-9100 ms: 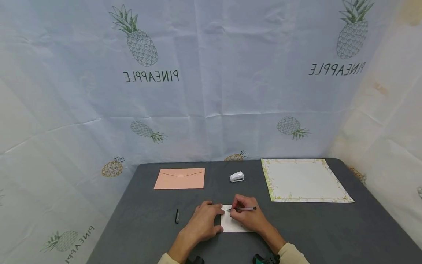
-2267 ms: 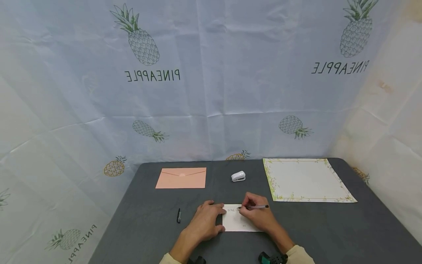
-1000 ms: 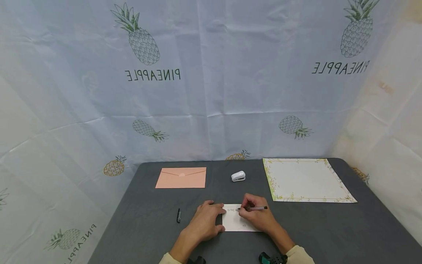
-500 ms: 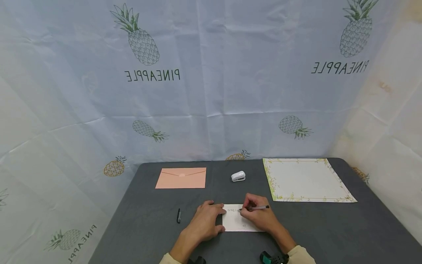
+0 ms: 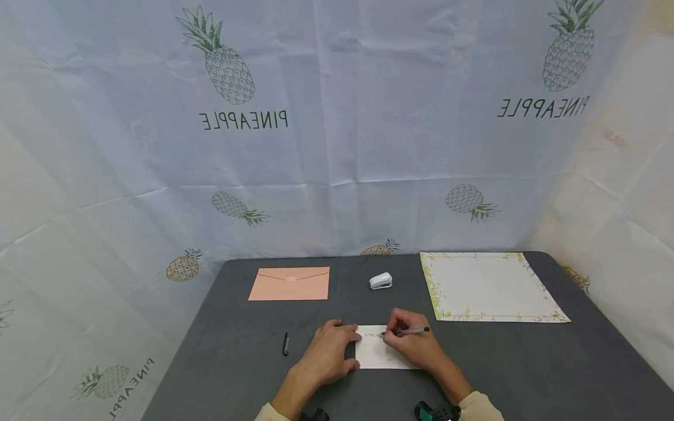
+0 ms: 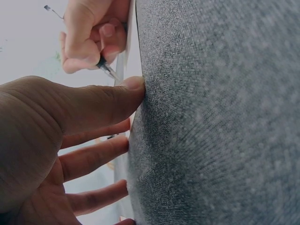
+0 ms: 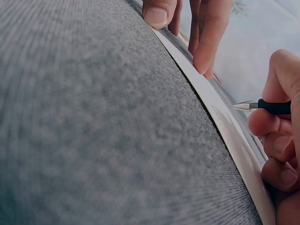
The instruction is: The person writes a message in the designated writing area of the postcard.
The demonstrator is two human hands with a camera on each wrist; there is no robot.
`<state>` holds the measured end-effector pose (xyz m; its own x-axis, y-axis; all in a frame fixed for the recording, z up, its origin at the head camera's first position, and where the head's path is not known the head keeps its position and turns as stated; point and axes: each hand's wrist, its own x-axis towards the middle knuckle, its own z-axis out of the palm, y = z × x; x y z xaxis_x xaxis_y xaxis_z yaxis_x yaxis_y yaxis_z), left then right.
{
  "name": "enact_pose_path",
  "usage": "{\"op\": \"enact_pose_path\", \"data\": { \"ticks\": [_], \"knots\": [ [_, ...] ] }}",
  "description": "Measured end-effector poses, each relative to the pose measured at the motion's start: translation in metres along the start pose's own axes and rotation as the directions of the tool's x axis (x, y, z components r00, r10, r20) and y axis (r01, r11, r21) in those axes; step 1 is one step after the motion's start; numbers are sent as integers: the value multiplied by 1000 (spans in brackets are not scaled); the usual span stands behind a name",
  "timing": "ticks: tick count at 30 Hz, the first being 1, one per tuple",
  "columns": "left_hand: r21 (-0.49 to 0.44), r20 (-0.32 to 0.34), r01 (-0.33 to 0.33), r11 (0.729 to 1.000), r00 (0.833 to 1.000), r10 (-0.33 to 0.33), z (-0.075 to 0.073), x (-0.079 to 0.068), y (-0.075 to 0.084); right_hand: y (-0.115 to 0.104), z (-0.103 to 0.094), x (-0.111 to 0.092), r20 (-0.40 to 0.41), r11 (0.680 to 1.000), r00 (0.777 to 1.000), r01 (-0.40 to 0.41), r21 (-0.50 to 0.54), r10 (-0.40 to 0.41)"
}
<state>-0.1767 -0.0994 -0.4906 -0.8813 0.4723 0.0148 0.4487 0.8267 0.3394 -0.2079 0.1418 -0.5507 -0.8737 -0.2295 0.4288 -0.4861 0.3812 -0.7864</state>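
Observation:
A small white card lies on the dark grey table in front of me, with a line of handwriting near its top and a small mark lower down. My left hand rests on its left edge, thumb and fingers spread, the fingertips pressing card and table. My right hand pinches a pen with a dark grip, its metal tip right at the end of the written line. In the right wrist view the pen's tip points at the card, the other fingers curled beneath.
A black pen cap lies left of my left hand. Farther back are a peach envelope, a white mini stapler and a large sheet with a floral border. A pineapple-print cloth hangs behind the table.
Over the earlier frames handwriting has appeared along the card's top, and my right hand with the pen has shifted right. My left hand stays at the card's left edge.

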Motion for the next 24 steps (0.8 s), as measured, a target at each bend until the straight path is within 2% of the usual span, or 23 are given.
{"op": "enact_pose_path", "data": {
  "ticks": [10,19,24],
  "knots": [
    [-1,-5,2,1000,1000,-2,1,0,1,-9,2,0,-25,998,999,-19,59,20],
    [-8,3,9,1000,1000,-9,0,0,0,-12,17,2,-17,985,1000,5,171,-2],
    [0,7,12,1000,1000,-12,0,1,0,-12,20,1,6,989,1000,-20,146,20]
  ]
}}
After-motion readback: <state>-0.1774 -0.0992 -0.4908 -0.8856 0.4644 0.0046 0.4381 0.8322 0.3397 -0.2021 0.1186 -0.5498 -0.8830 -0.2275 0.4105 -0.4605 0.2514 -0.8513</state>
